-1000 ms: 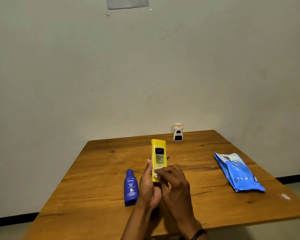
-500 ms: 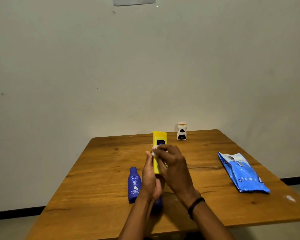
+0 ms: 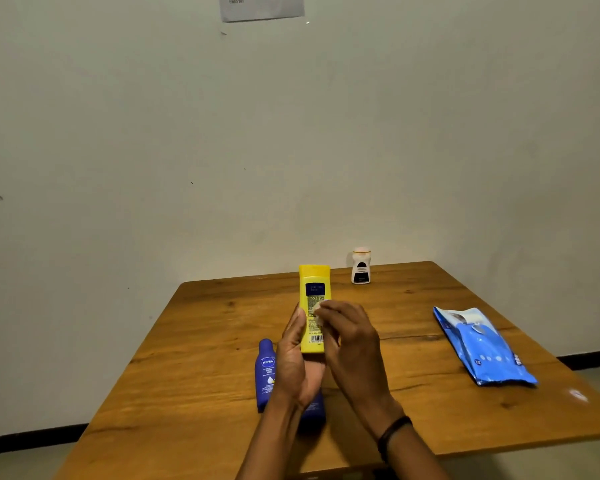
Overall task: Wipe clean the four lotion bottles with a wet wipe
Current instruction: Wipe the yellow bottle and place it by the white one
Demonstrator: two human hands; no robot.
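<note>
My left hand (image 3: pixel 297 362) grips the lower end of a yellow lotion bottle (image 3: pixel 314 296), held upright above the table with its back label and barcode facing me. My right hand (image 3: pixel 350 341) pinches a small white wet wipe (image 3: pixel 317 311) against the middle of that label. A dark blue lotion bottle (image 3: pixel 265 370) lies flat on the wooden table (image 3: pixel 201 358) just left of my left wrist. Another dark blue bottle (image 3: pixel 314 410) shows partly beneath my hands. A small white bottle (image 3: pixel 361 266) with a black label stands upright at the table's far edge.
A blue pack of wet wipes (image 3: pixel 482 346) lies on the right side of the table, its flap towards the wall. A pale wall rises right behind the table, with a paper sheet (image 3: pixel 262 6) stuck high up. A small white mark (image 3: pixel 577 395) sits near the right corner.
My right hand with the wipe slid up the yellow bottle from its lower end, then came down to mid-label. The bottle stays upright in my left hand.
</note>
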